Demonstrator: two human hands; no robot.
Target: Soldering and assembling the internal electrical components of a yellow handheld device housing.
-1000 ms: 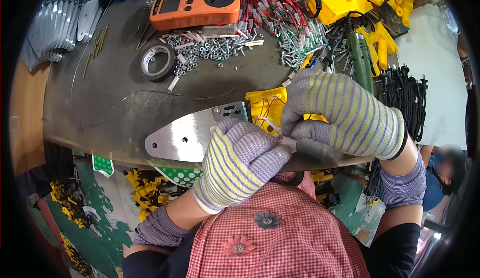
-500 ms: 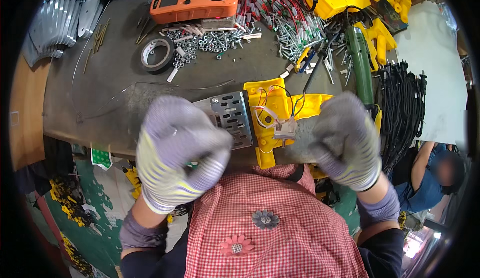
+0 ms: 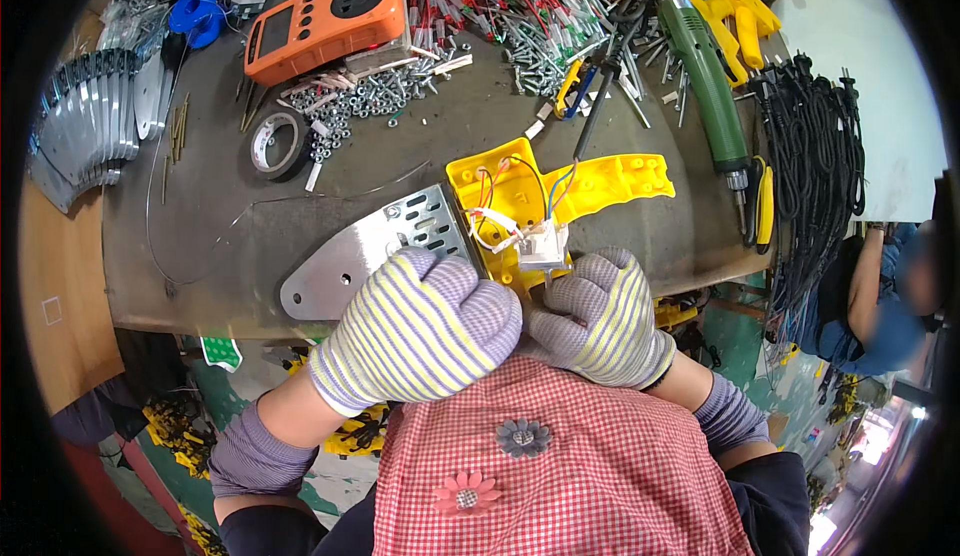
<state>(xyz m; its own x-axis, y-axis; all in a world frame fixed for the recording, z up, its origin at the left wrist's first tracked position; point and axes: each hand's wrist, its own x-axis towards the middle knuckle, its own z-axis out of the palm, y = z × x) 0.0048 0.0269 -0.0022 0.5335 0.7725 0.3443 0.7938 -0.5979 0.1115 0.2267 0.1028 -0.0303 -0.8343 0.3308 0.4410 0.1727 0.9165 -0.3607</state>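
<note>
Both gloved hands, left hand [image 3: 415, 331] and right hand [image 3: 600, 318], gripped the yellow housing [image 3: 520, 201] with its metal plate [image 3: 375, 251] at the bench's [image 3: 200, 246] near edge.

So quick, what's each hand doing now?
Left hand: closed on the yellow housing by its metal plate.
Right hand: closed at the white switch.

This is a workshop. The dark worktop [image 3: 200, 256] is full of screws [image 3: 360, 96], red wires [image 3: 470, 1], a roll of tape [image 3: 278, 144], a green power tool [image 3: 705, 66] and an orange meter [image 3: 325, 21]. Black cables [image 3: 815, 156] hang beside it, and metal blades [image 3: 85, 131] are stacked at the left.
</note>
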